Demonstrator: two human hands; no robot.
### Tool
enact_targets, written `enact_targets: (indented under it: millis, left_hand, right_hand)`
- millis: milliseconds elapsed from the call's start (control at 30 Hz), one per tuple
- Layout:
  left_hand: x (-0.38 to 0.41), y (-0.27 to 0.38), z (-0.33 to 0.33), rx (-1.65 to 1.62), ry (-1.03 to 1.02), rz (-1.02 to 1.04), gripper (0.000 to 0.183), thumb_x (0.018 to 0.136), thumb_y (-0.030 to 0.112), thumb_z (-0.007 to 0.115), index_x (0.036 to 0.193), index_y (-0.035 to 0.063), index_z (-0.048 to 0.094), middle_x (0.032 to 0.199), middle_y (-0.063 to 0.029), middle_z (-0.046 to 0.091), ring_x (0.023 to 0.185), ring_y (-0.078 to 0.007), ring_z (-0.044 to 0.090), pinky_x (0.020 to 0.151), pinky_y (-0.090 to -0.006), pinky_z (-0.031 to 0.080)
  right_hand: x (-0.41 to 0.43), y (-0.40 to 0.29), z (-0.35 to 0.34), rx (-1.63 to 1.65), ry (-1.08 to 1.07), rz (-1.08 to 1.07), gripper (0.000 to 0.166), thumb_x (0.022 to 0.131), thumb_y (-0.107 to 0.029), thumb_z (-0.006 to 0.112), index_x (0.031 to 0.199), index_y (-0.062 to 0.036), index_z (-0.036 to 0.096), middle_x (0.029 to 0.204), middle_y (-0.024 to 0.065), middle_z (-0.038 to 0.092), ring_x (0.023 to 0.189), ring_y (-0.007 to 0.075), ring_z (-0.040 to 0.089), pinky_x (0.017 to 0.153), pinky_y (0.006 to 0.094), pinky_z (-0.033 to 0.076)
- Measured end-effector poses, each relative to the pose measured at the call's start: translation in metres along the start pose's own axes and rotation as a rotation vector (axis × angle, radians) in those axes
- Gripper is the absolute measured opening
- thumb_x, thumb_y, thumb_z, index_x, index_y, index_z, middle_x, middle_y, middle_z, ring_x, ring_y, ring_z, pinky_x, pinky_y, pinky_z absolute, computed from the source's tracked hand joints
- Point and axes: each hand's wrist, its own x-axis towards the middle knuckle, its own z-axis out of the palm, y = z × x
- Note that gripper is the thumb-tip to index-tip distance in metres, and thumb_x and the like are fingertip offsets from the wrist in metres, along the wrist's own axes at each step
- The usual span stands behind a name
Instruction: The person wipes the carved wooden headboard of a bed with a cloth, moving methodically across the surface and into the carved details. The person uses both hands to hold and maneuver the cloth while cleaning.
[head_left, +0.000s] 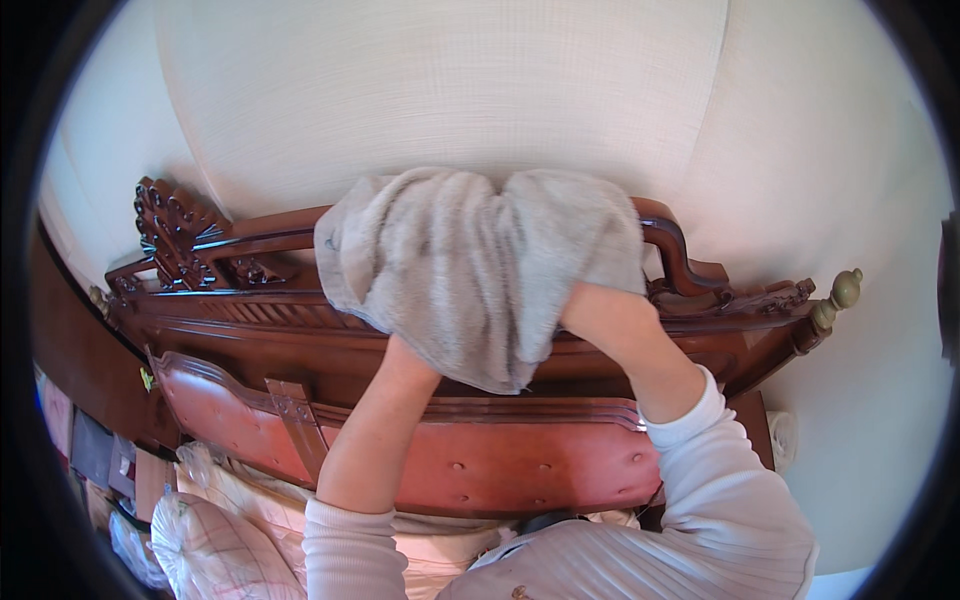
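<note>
A grey-beige plush cloth (465, 262) is draped in folds over the top rail of a carved dark wooden headboard (240, 322). Both of my hands reach beneath it, so my fingers are hidden. My left hand (412, 360) shows only near the wrist, at the cloth's lower left edge. On the right, the wrist end of my right hand (589, 307) goes under the lower right edge. Whether either one grips the cloth, the rail or nothing cannot be seen.
Red tufted padding (517, 457) lines the headboard's lower part. Behind rises a pale wall (450, 90). A carved crest (176, 232) projects at left, a turned finial (844, 289) at right. A plastic-wrapped bundle (217, 547) lies lower left, near boxes (94, 442).
</note>
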Motion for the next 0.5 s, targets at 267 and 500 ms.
enact_targets:
  millis: [267,500]
  left_hand:
    - [0.014,0.029,0.078,-0.031,-0.201,0.130,0.056,0.085,0.031,0.056,0.133,0.0055,0.041,0.134,-0.0142,0.042,0.127,-0.0313,0.035,0.108,-0.0444,0.023]
    - [0.036,0.072,0.104,0.095,-0.439,0.256,0.053,0.087,0.030,0.053,0.133,0.0063,0.041,0.133,-0.0134,0.042,0.126,-0.0293,0.035,0.108,-0.0426,0.023]
  right_hand:
    - [-0.044,0.041,-0.034,-0.057,0.052,0.277,0.030,0.078,-0.029,0.060,0.101,-0.0106,0.062,0.094,0.0139,0.062,0.093,0.0346,0.057,0.080,0.0438,0.044]
    - [-0.078,0.065,-0.048,-0.094,-0.044,0.371,0.036,0.075,-0.028,0.062,0.104,-0.0077,0.061,0.091,0.0149,0.061,0.089,0.0367,0.056,0.077,0.0447,0.045]
